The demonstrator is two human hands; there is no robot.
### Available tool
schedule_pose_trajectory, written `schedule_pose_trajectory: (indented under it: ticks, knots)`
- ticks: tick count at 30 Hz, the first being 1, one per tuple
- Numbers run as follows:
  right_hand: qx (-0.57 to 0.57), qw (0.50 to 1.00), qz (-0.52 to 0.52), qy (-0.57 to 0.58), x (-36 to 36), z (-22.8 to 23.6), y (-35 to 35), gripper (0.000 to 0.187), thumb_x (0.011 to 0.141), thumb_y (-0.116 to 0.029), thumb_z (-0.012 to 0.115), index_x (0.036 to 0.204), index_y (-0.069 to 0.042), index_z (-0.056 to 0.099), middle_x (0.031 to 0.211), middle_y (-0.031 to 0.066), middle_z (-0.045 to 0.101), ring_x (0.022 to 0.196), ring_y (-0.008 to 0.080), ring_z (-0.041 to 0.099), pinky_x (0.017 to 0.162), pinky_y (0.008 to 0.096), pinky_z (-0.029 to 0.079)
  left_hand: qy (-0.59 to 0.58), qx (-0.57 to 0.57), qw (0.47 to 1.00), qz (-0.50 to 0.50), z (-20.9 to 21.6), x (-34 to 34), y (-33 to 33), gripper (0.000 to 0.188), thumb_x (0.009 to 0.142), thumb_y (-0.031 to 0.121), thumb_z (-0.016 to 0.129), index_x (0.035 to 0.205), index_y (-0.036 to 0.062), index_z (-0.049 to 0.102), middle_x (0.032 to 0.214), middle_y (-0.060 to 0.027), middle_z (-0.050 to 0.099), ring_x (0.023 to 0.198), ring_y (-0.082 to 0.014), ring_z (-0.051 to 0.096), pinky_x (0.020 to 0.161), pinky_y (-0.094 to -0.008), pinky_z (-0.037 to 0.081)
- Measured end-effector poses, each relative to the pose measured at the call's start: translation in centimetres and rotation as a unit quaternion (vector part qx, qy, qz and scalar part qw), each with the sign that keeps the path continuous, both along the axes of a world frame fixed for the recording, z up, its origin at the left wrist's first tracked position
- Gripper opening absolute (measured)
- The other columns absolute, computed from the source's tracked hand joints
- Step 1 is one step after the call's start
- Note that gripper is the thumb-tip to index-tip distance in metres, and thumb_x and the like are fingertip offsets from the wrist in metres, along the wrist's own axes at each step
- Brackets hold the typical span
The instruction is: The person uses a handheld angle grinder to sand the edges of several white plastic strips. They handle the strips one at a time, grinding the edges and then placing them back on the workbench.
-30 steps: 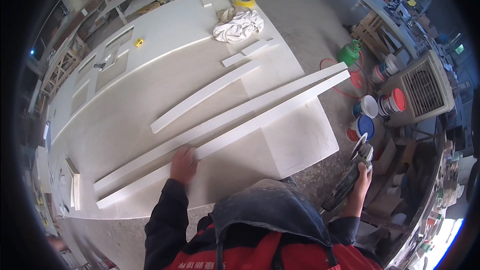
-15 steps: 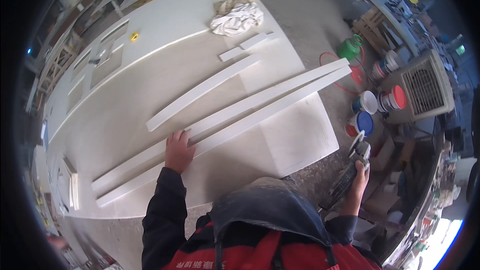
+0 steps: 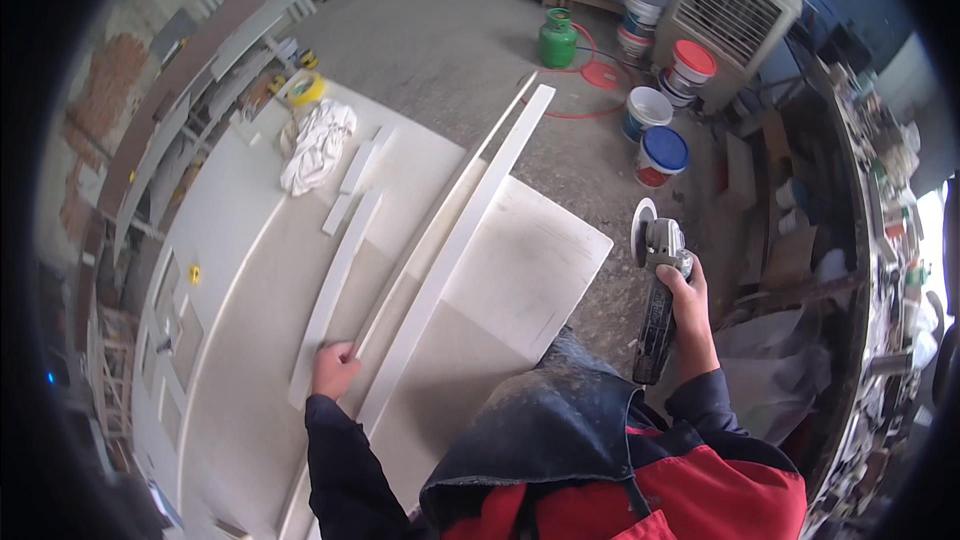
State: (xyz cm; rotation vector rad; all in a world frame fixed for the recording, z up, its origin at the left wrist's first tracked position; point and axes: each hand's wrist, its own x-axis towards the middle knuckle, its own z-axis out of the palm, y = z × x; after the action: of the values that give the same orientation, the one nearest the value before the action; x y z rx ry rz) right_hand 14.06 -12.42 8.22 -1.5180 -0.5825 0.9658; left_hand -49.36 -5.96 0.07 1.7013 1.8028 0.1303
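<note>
My right hand (image 3: 688, 305) is closed around the body of an angle grinder (image 3: 657, 310) with a pale disc at its top end, held off the table's right side. My left hand (image 3: 335, 370) has its fingers closed at the edge of a long thin white strip (image 3: 436, 227), which seems tipped on its narrow side. Right of it, a second long white strip (image 3: 455, 260) lies almost parallel, its far end past the table edge. A shorter white strip (image 3: 338, 285) lies just left, close to my left hand. The fingertips are partly hidden.
Two small white offcuts (image 3: 360, 168) and a crumpled white cloth (image 3: 318, 145) lie on the pale worktable (image 3: 525, 275). Yellow tape (image 3: 305, 88) sits behind them. On the floor stand a green gas cylinder (image 3: 558, 40), several buckets (image 3: 662, 153) and an air cooler (image 3: 725, 15).
The view has swung to the right. My left hand has gone from resting across the long strips to gripping one, which has tipped up. The angle grinder stays in my right hand, now more upright.
</note>
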Motion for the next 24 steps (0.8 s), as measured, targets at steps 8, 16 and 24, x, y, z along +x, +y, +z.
schedule_pose_trajectory:
  ticks: [8,16,24]
  knots:
    - [0.003,0.999,-0.045,-0.020,-0.1,-0.4,-2.1,0.067,0.085,-0.026,0.081,0.141,0.003,0.057,0.118,0.0087,0.068,0.106,0.0164,0.063,0.095,0.0322,0.051,-0.244,-0.065,0.954,0.163,-2.1,-4.2,1.0,0.021,0.083,0.011,0.068,0.096,-0.0024,0.076,0.085,-0.0014,0.071,0.078,-0.0119,0.063,0.073,-0.0303,0.050]
    - [-0.005,0.998,-0.062,-0.021,0.7,-0.6,-3.1,0.067,0.086,-0.027,0.081,0.141,0.003,0.057,0.119,0.0085,0.068,0.106,0.0164,0.063,0.096,0.0322,0.050,-0.291,-0.134,0.933,0.163,-1.0,-2.2,1.6,0.020,0.089,0.012,0.071,0.102,-0.0020,0.078,0.088,-0.0052,0.075,0.081,-0.0135,0.069,0.072,-0.0318,0.054]
    - [-0.004,0.999,-0.046,-0.022,0.4,0.4,-2.4,0.064,0.086,-0.027,0.080,0.139,0.003,0.058,0.117,0.0078,0.067,0.105,0.0160,0.063,0.094,0.0317,0.050,-0.155,-0.023,0.983,0.092,2.0,-1.3,-0.7,0.020,0.089,0.012,0.077,0.100,-0.0042,0.076,0.093,-0.0041,0.078,0.082,-0.0113,0.069,0.074,-0.0357,0.056]
